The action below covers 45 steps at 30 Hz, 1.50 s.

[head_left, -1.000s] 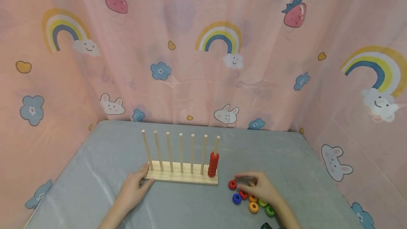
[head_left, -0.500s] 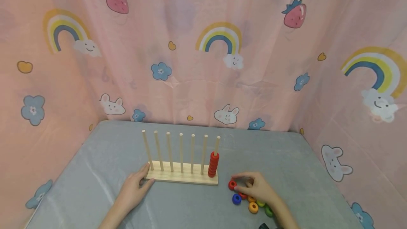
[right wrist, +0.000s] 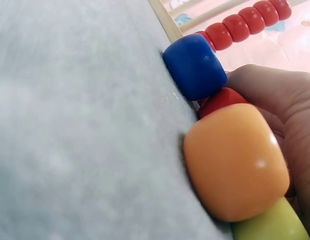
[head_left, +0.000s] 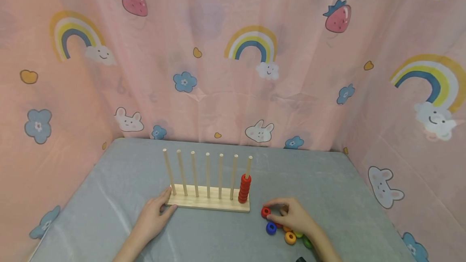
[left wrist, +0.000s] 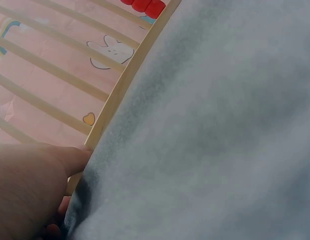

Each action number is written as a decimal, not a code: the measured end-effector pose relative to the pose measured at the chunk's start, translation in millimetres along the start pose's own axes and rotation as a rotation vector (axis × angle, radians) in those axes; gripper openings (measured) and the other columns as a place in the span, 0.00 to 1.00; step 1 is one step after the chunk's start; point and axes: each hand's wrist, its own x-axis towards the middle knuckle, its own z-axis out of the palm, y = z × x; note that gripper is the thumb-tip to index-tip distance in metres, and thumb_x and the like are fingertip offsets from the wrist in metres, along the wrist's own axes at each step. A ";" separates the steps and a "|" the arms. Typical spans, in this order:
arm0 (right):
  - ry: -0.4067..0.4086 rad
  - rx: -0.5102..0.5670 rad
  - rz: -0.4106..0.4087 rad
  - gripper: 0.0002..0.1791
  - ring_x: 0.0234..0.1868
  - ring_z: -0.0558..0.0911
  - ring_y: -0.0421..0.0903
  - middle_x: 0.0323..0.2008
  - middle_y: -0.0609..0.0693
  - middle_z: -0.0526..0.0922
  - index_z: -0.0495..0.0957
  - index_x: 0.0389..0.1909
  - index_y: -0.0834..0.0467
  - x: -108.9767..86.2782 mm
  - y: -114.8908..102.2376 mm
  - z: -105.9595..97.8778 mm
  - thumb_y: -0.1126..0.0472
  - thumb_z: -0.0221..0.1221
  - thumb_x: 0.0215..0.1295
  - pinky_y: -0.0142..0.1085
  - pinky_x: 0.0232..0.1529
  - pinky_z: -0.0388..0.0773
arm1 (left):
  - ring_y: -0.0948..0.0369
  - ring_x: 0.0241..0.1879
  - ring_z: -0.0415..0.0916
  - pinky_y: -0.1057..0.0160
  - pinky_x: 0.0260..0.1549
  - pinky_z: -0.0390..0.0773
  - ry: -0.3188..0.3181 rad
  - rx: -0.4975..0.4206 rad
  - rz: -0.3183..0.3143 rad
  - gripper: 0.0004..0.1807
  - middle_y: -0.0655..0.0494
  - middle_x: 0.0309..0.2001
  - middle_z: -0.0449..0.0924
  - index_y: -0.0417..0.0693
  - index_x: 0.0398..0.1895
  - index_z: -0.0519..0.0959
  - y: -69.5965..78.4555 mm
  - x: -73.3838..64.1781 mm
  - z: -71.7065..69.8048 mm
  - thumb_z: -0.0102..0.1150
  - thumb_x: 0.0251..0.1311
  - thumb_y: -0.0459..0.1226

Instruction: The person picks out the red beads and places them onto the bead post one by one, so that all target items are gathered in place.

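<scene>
A wooden bead rack (head_left: pixel 207 202) with several upright pegs stands on the table, and red beads (head_left: pixel 244 189) are stacked on its rightmost peg. At the rack's left end my left hand (head_left: pixel 153 215) grips the base, thumb along the front edge and fingers behind. My right hand (head_left: pixel 295 215) is low over the loose beads to the right of the rack. Its thumb and index finger pinch a red bead (head_left: pixel 265 212) lying on the table. Close by that hand are a blue bead (right wrist: pixel 195 67) and an orange bead (right wrist: pixel 237 162); other beads are partly hidden under it.
A yellow-green bead (right wrist: pixel 270 225) and a green bead (head_left: pixel 307 242) lie by the right wrist. Grey cloth covers the table (head_left: pixel 204 237). A pink printed curtain (head_left: pixel 204 104) hangs behind it and along both sides.
My right hand has moved slightly left, and its thumb and index finger have closed on the red bead. The left hand and the rack have stayed in place.
</scene>
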 end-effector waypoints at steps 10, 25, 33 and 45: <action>0.023 -0.016 -0.014 0.14 0.14 0.61 0.34 0.41 0.49 0.87 0.90 0.52 0.53 -0.1 0.2 -0.1 0.55 0.72 0.68 0.28 0.18 0.61 | 0.60 0.31 0.61 0.63 0.33 0.64 0.006 0.000 0.005 0.36 0.37 0.74 0.71 0.35 0.77 0.68 1.7 -0.3 -0.2 0.69 0.70 0.39; 0.065 0.008 -0.013 0.15 0.13 0.59 0.33 0.18 0.41 0.72 0.89 0.52 0.58 -3.8 0.4 -4.9 0.57 0.73 0.67 0.27 0.16 0.62 | 0.60 0.30 0.61 0.63 0.32 0.64 -0.019 -0.007 -0.007 0.37 0.37 0.72 0.74 0.36 0.77 0.67 0.1 -0.4 -0.5 0.69 0.70 0.40; 0.130 -0.003 0.050 0.17 0.13 0.61 0.35 0.16 0.41 0.70 0.89 0.52 0.59 -4.5 -5.3 -7.4 0.55 0.73 0.67 0.28 0.16 0.62 | 0.59 0.29 0.60 0.63 0.32 0.64 -0.026 -0.008 -0.017 0.37 0.37 0.74 0.72 0.36 0.78 0.67 0.4 -0.1 -1.3 0.69 0.70 0.40; 0.193 -0.010 0.055 0.17 0.13 0.60 0.36 0.13 0.42 0.64 0.89 0.52 0.58 -5.8 -14.8 -7.9 0.53 0.73 0.67 0.29 0.16 0.59 | 0.60 0.30 0.61 0.63 0.32 0.64 -0.012 0.003 -0.012 0.37 0.43 0.49 0.85 0.36 0.78 0.68 -0.3 0.3 0.0 0.69 0.70 0.40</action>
